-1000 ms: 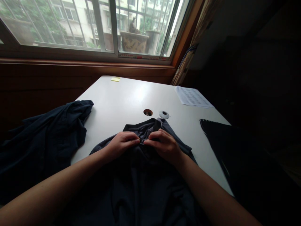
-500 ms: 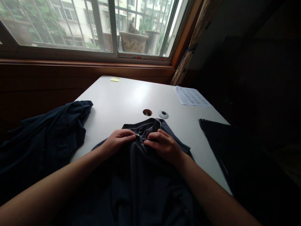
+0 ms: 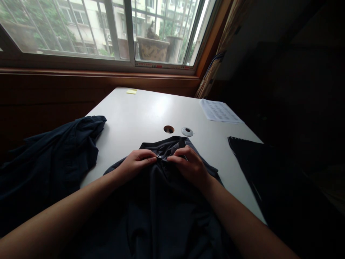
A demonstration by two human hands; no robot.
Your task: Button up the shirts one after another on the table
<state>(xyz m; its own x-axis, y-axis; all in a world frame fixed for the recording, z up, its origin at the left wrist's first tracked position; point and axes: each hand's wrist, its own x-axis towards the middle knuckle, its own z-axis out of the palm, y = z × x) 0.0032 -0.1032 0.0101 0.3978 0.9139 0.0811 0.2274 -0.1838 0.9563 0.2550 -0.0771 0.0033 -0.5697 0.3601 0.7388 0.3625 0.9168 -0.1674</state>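
Observation:
Dark navy trousers lie over the near side of the table, their waistband at the far end. My left hand pinches one front edge of the waistband between thumb and fingers. Just beyond its fingertips shows a small round metal fastener. My right hand grips the opposite edge, fingers curled and thumb pressed against the cloth. Only a small gap separates the fingertips of the two hands. Folds of dark cloth hide the finer parts between them.
On the white table, another dark blue garment lies at left and a black cloth at right. Papers, a yellow sticky note, a cable hole and its round cover are farther back, below a window.
The right hand's fingers have shifted slightly, with the thumb nearer the fastener. Both hands keep their hold on the trousers, and the waistband edges have moved a little.

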